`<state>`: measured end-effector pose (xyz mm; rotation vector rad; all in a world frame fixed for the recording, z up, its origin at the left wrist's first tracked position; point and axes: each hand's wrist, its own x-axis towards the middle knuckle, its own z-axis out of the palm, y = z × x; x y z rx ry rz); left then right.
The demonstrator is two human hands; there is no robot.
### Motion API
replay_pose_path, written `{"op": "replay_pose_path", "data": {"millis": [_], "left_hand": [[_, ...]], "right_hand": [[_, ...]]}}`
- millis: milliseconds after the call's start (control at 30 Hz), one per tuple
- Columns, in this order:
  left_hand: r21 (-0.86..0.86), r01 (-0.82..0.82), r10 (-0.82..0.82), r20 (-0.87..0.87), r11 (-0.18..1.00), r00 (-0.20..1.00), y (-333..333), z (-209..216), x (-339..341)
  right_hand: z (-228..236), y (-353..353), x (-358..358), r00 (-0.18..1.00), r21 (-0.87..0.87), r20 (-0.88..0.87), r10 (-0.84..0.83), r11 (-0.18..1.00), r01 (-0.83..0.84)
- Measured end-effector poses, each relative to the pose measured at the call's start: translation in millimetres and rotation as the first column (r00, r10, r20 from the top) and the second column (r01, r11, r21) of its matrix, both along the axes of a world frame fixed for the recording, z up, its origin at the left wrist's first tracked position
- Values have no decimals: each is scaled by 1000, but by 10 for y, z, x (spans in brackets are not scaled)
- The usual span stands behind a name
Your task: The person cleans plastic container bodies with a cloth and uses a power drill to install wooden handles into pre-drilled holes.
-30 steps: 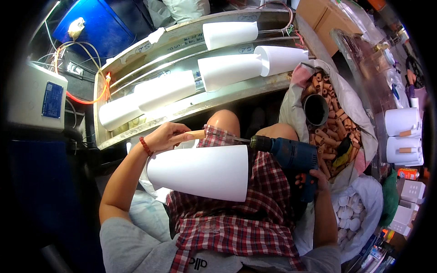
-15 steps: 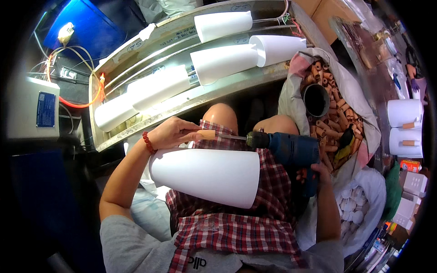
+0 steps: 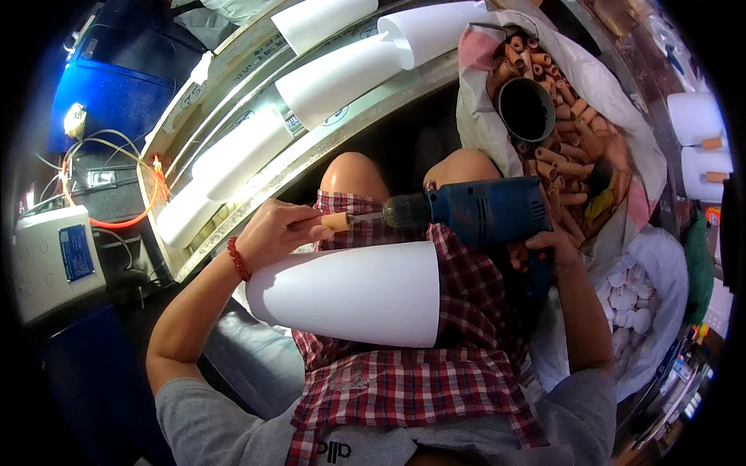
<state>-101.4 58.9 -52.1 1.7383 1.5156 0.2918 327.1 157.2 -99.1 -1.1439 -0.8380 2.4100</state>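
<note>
Between the fingertips of my left hand (image 3: 273, 230) is a small tan tube (image 3: 336, 222), its end facing the drill. A blue power drill (image 3: 480, 213) is gripped by my right hand (image 3: 556, 242), its chuck pointing left. The thin bit reaches from the chuck to the tube's end; how deep it goes inside is hidden. Across my lap, on a red plaid apron (image 3: 420, 382), lies a white tapered cylinder (image 3: 350, 295), its wide end to the right. My left wrist is close above its narrow end.
Ahead, a long trough (image 3: 365, 109) holds several white cylinders (image 3: 330, 81). To the right stand a sack (image 3: 633, 101) of tan tubes with a dark round can (image 3: 526, 109), and a bag (image 3: 660, 272) of white discs. A grey box (image 3: 50, 268) and orange hose (image 3: 116, 224) are at left.
The drill has come nearer my left hand, and less of its bit shows between chuck and tube. My view has shifted, so the surroundings sit differently.
</note>
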Motion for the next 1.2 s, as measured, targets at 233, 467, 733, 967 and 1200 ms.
{"op": "replay_pose_path", "data": {"millis": [233, 467, 733, 967, 1200], "left_hand": [[54, 10, -8, -48, 998, 999, -67, 99, 74], [23, 3, -2, -73, 1000, 997, -245, 211, 192], [87, -89, 106, -209, 992, 972, -594, 253, 395], [259, -134, 214, -313, 957, 925, -767, 561, 859], [-16, 94, -96, -192, 995, 977, -544, 966, 962]], "right_hand": [[4, 7, -1, 997, 91, -68, 26, 996, -20], [134, -15, 63, 993, 170, -7, 114, 979, -111], [553, 3, 508, 998, 337, -11, 67, 940, -59], [508, 306, 726, 798, 462, 15, -602, 712, 529], [95, 1592, 555, 664, 177, -302, -684, 645, 744]]}}
